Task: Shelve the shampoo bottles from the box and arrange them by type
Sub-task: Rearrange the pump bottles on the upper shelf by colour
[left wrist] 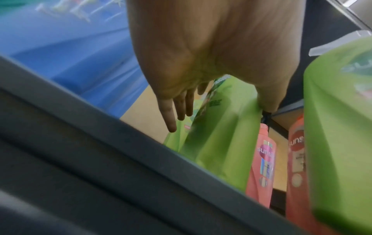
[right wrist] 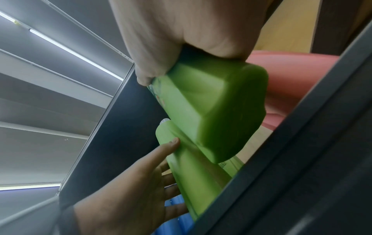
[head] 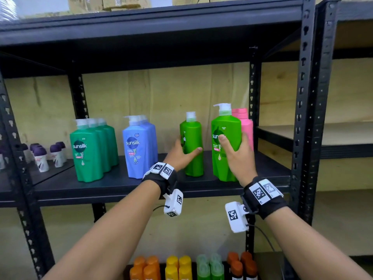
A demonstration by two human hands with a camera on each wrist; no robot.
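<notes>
Two light green shampoo bottles are at the right of the black shelf (head: 121,185). The left one (head: 193,164) stands upright, turned side-on; my left hand (head: 188,145) clasps it, fingers round its left side and thumb across the front. In the left wrist view that bottle (left wrist: 217,127) lies between the fingers (left wrist: 171,117) and the thumb. My right hand (head: 233,138) grips the pump bottle (head: 226,122) at mid-height. The right wrist view shows this bottle's (right wrist: 211,103) underside, so it is off the board. The other green bottle (right wrist: 193,167) and my left hand (right wrist: 130,198) appear below it.
Dark green bottles (head: 88,150) and blue bottles (head: 139,146) stand in rows to the left. Pink bottles (head: 245,126) are behind the pump bottle, against the upright post (head: 253,87). Purple-capped roll-ons (head: 40,156) sit far left. Orange, yellow and green bottles (head: 181,267) fill the shelf below.
</notes>
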